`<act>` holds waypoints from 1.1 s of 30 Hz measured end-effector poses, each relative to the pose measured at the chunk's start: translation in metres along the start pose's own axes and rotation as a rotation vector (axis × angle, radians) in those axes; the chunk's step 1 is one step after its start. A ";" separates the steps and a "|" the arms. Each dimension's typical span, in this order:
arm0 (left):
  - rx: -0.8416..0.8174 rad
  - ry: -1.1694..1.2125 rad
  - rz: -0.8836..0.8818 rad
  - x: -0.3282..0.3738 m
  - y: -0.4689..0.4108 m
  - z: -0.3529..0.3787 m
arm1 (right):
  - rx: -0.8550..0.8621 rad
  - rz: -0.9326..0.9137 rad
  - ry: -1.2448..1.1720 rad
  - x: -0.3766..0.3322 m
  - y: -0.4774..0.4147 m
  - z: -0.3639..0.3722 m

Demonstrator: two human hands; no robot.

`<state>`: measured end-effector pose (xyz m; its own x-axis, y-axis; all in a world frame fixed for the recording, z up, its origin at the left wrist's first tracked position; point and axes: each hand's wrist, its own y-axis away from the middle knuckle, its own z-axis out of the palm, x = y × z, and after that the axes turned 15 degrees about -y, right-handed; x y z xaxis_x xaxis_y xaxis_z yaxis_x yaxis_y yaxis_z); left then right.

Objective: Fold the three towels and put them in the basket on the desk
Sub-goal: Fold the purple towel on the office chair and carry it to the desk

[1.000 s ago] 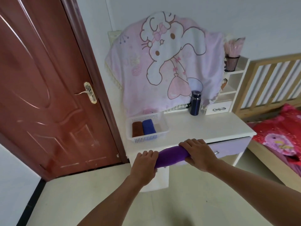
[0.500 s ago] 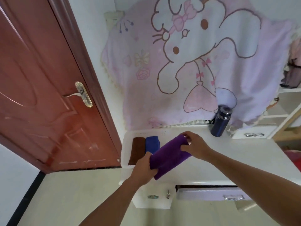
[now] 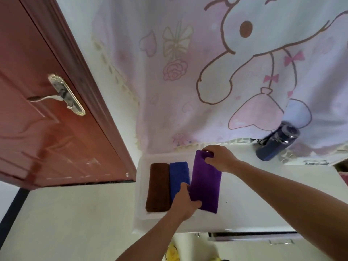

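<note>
White desk (image 3: 263,194), basket (image 3: 142,176) rim washed out

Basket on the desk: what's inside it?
Inside the basket, a brown towel and a blue towel lie side by side. The left hand and right hand hold a purple towel beside the blue one; whether it rests yet is unclear. Floor and right wall are covered.

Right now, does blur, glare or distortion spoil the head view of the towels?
Head view: slightly soft, purple towel, blue towel, brown towel all distinct; white basket washes out against the desk; wide-angle lens tilts door and bottle.
</note>
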<state>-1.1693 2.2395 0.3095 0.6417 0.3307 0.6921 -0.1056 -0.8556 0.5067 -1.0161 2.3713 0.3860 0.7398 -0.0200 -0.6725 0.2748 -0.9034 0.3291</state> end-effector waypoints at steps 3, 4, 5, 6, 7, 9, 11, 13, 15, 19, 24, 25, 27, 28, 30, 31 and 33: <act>-0.026 0.025 -0.081 -0.005 -0.022 0.009 | -0.090 0.023 0.121 0.009 -0.032 0.010; -0.031 0.016 -0.109 -0.005 -0.027 0.011 | -0.112 0.022 0.154 0.011 -0.040 0.013; -0.040 -0.007 -0.143 -0.007 -0.032 0.014 | -0.147 0.018 0.187 0.015 -0.049 0.018; -0.054 -0.050 -0.168 -0.008 -0.035 0.017 | -0.186 0.006 0.219 0.017 -0.055 0.022; -0.067 -0.104 -0.192 -0.009 -0.037 0.020 | -0.230 -0.004 0.252 0.019 -0.060 0.027; -0.075 -0.222 -0.229 -0.010 -0.042 0.027 | -0.304 -0.019 0.327 0.026 -0.072 0.036; -0.048 -0.380 -0.210 -0.009 -0.040 0.029 | -0.309 -0.052 0.474 0.029 -0.076 0.046; 0.046 -0.546 -0.158 -0.005 -0.036 0.031 | -0.299 -0.134 0.647 0.031 -0.080 0.053; 0.153 -0.657 -0.040 -0.003 -0.028 0.030 | -0.263 -0.252 0.730 0.036 -0.079 0.057; 0.110 -0.764 0.106 -0.005 -0.021 0.039 | -0.171 -0.564 0.710 0.048 -0.074 0.048; 0.002 -0.831 0.017 -0.003 -0.024 0.043 | -0.461 -0.481 0.672 0.065 -0.063 0.054; -0.017 -0.838 -0.003 -0.002 -0.025 0.043 | -0.480 -0.457 0.678 0.069 -0.064 0.058; -0.053 -0.837 -0.035 0.001 -0.029 0.042 | -0.495 -0.425 0.657 0.073 -0.068 0.064; -0.069 -0.836 -0.037 0.002 -0.030 0.042 | -0.505 -0.414 0.644 0.072 -0.069 0.066; -0.076 -0.820 -0.025 0.002 -0.028 0.037 | -0.520 -0.407 0.617 0.073 -0.069 0.065; -0.037 -0.805 -0.009 0.000 -0.026 0.034 | -0.522 -0.407 0.597 0.073 -0.066 0.062; 0.141 -0.820 0.037 -0.009 -0.020 0.019 | -0.476 -0.436 0.518 0.074 -0.054 0.053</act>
<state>-1.1579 2.2460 0.2835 0.9952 -0.0474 0.0853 -0.0768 -0.9200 0.3843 -1.0094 2.3961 0.2833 0.6640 0.5956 -0.4521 0.7471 -0.5043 0.4330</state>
